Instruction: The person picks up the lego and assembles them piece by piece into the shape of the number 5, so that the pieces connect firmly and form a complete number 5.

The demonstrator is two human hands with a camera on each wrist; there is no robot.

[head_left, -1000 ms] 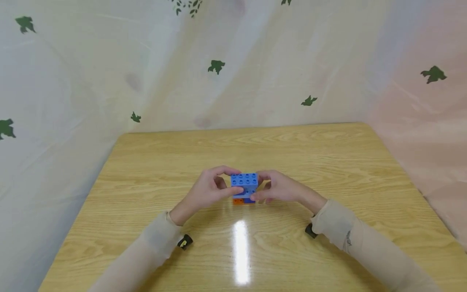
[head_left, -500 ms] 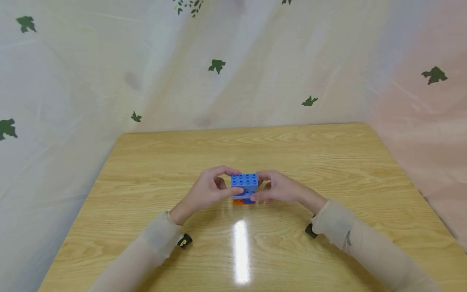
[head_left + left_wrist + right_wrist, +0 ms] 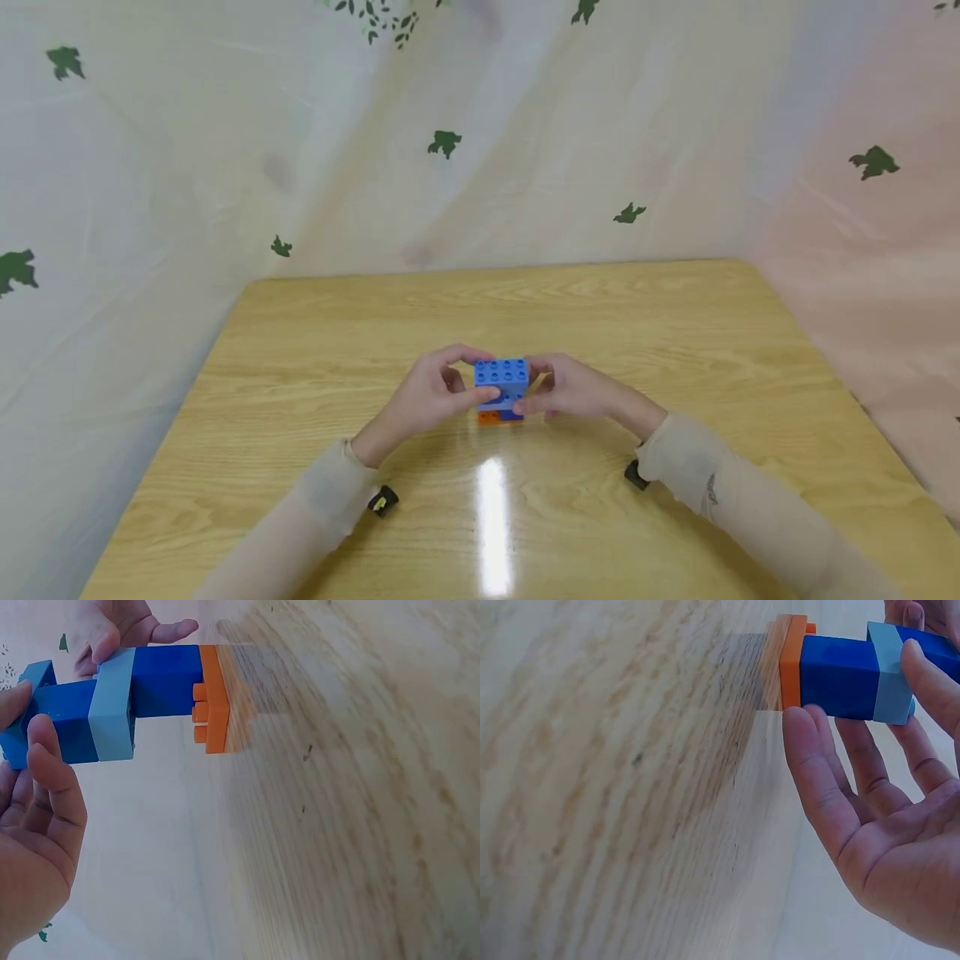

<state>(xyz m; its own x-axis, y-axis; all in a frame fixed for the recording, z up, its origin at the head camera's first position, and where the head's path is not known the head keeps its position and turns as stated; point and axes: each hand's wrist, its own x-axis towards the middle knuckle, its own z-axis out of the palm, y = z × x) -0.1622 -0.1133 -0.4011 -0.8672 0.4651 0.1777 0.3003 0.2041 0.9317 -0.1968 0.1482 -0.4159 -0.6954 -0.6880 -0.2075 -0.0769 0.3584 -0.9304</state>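
Note:
A tower of toy building bricks stands on the table between both hands. From the bottom it has an orange plate (image 3: 215, 701), a dark blue brick (image 3: 166, 681), a light blue brick (image 3: 892, 679), another dark blue brick (image 3: 69, 724) and a light blue brick (image 3: 502, 372) with studs on top. My left hand (image 3: 427, 390) pinches the top part between thumb and fingers, at the upper two bricks. The right hand (image 3: 579, 387) holds the middle light blue brick, thumb on its near face and fingers behind. In the right wrist view, one right fingertip lies close by the lower dark blue brick.
The wooden table (image 3: 337, 333) reaches to a pale cloth backdrop (image 3: 525, 125) with green leaf and bird shapes. A bright light reflection lies on the tabletop in front of the tower. Dark wrist camera mounts (image 3: 383, 501) show under the sleeves.
The head view has shifted slightly, so the whole scene sits a little lower in it. Both hands keep the same hold, and the brick tower has not visibly moved on the table.

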